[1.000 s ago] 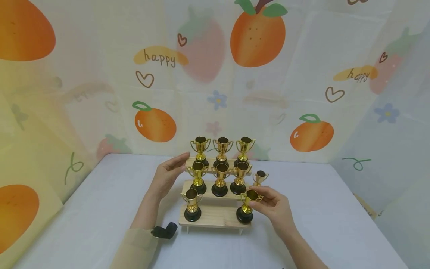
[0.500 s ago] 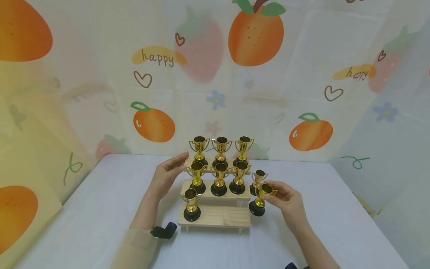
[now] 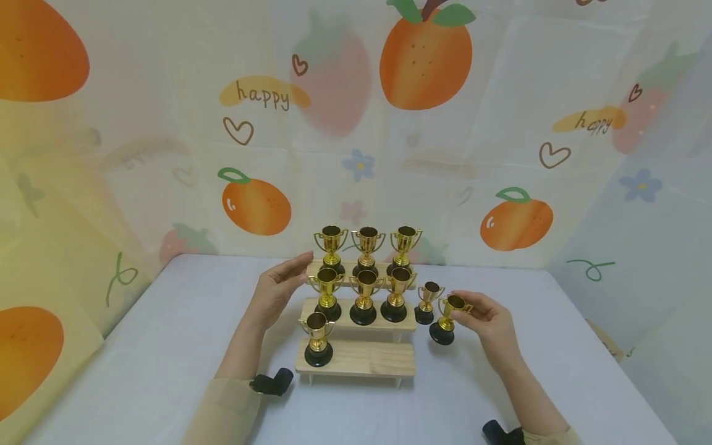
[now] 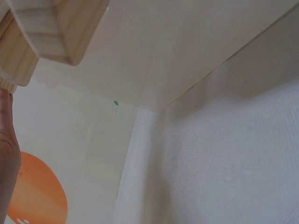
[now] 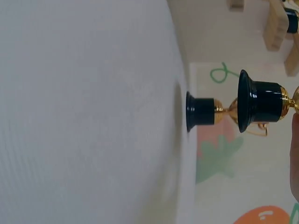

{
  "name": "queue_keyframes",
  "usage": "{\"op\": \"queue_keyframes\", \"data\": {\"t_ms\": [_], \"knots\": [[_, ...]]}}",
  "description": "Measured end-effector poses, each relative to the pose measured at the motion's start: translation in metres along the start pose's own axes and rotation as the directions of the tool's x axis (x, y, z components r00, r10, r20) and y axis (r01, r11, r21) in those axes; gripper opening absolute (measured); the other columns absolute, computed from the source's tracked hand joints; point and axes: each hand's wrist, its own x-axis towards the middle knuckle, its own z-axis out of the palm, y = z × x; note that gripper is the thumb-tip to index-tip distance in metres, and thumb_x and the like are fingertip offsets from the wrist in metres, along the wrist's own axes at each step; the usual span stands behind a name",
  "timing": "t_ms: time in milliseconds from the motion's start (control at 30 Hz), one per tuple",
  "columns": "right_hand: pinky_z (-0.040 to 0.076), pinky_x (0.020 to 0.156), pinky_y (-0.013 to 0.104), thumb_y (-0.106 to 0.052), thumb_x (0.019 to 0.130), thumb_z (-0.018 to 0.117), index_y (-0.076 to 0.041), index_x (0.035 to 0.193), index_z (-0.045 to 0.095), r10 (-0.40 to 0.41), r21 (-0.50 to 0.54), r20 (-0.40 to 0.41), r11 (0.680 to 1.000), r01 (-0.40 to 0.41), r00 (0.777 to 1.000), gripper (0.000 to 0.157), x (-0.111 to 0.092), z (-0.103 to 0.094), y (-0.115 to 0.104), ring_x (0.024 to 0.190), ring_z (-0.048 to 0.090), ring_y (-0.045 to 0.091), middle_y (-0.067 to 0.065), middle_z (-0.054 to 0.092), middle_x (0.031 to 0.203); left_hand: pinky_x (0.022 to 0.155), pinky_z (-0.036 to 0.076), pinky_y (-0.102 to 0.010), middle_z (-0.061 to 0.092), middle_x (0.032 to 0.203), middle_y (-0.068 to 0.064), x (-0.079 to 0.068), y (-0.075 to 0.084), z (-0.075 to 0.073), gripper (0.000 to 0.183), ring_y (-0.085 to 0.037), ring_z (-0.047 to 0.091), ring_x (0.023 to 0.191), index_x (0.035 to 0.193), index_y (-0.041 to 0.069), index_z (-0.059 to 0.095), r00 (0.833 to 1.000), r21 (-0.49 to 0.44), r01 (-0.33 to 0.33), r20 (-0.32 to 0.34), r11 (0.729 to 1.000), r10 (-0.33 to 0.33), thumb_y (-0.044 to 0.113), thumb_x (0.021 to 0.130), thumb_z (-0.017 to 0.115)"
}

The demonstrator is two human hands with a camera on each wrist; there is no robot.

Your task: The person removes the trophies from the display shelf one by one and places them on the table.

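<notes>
My right hand [image 3: 489, 321] pinches a gold trophy cup [image 3: 447, 318] with a black base, right of the wooden stand. In the right wrist view its black base [image 5: 261, 101] hangs above the white cloth. A smaller trophy [image 3: 427, 303] stands on the table close to it. My left hand [image 3: 274, 290] touches the left end of the stand's top tier [image 3: 311, 267] with straight fingers. The three-tier stand bears three trophies on top, three on the middle tier, and one trophy [image 3: 318, 340] at the left of the bottom tier [image 3: 369, 358].
A white cloth covers the table [image 3: 556, 371]. Behind it hangs a fruit-printed curtain [image 3: 434, 173]. Dark straps [image 3: 272, 382] sit at both wrists. In the left wrist view the wooden tier ends [image 4: 60, 32] jut in from the upper left.
My right hand has lifted the trophy off the right end of the bottom tier and carried it right, past the smaller standing trophy. The left hand has stayed in place.
</notes>
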Motion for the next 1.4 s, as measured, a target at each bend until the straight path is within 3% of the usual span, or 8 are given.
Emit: {"op": "queue_keyframes", "data": {"t_ms": [367,600,733,867,1033,1233,1400], "knots": [[0.059,0.079,0.012,-0.010,0.088,0.073,0.005,0.127,0.059,0.000,-0.049,0.026,0.999,0.001,1.000,0.044,0.013,-0.018,0.006,0.089,0.069,-0.002,-0.024,0.070,0.103,0.110,0.043,-0.010,0.053,0.149,0.002,0.001,0.001,0.001,0.054,0.006,0.053,0.127,0.144,-0.002,0.046,1.000,0.011,0.008,0.002,1.000,-0.008,0.008,0.094,0.064],[0.057,0.082,0.009,-0.019,0.089,0.073,0.000,0.131,0.058,0.076,-0.138,0.039,0.988,-0.070,0.996,0.048,0.023,-0.025,0.012,0.094,0.067,-0.006,-0.028,0.066,0.104,0.110,0.043,-0.010,0.054,0.149,0.002,0.001,0.000,0.000,0.055,0.006,0.053,0.127,0.144,-0.003,0.045,1.000,0.004,0.005,0.006,1.000,-0.005,0.007,0.094,0.064],[0.055,0.085,0.008,-0.024,0.090,0.073,-0.002,0.133,0.057,0.110,-0.186,0.046,0.978,-0.100,0.993,0.051,0.031,-0.031,0.019,0.098,0.063,-0.012,-0.008,0.068,0.121,0.109,0.043,-0.010,0.055,0.147,0.004,0.001,0.000,0.000,0.055,0.006,0.053,0.126,0.144,-0.003,0.045,1.000,-0.001,0.009,0.003,1.000,-0.009,0.007,0.094,0.064],[0.052,0.087,0.005,-0.029,0.092,0.071,-0.004,0.137,0.056,0.150,-0.234,0.055,0.963,-0.133,0.987,0.053,0.038,-0.036,0.024,0.099,0.058,-0.017,0.017,0.058,0.140,0.109,0.043,-0.010,0.057,0.145,0.006,0.000,0.000,0.000,0.055,0.006,0.053,0.126,0.144,-0.003,0.045,1.000,-0.011,0.013,0.000,1.000,-0.013,0.006,0.094,0.064],[0.049,0.088,0.003,-0.032,0.092,0.069,-0.006,0.139,0.054,0.191,-0.247,0.070,0.954,-0.169,0.979,0.056,0.043,-0.037,0.028,0.099,0.056,-0.019,0.020,0.054,0.144,0.109,0.043,-0.010,0.058,0.144,0.008,0.000,0.000,0.001,0.055,0.006,0.054,0.126,0.144,-0.004,0.045,1.000,-0.013,0.011,0.004,1.000,-0.011,0.006,0.094,0.064],[0.050,0.087,0.005,-0.030,0.093,0.069,-0.004,0.138,0.054,0.185,-0.231,0.091,0.960,-0.160,0.979,0.055,0.045,-0.036,0.031,0.099,0.057,-0.017,0.021,0.055,0.143,0.109,0.043,-0.010,0.058,0.143,0.009,0.000,0.001,0.000,0.054,0.006,0.054,0.126,0.144,-0.004,0.044,1.000,-0.013,0.006,0.006,1.000,-0.006,0.005,0.094,0.063],[0.050,0.087,0.005,-0.031,0.093,0.069,-0.005,0.138,0.054,0.185,-0.250,0.092,0.955,-0.158,0.978,0.054,0.047,-0.034,0.033,0.097,0.058,-0.016,0.021,0.057,0.141,0.110,0.043,-0.010,0.055,0.147,0.003,0.000,0.001,0.000,0.053,0.006,0.053,0.127,0.144,-0.004,0.044,1.000,-0.003,0.005,0.010,1.000,-0.005,0.005,0.095,0.062]]}}
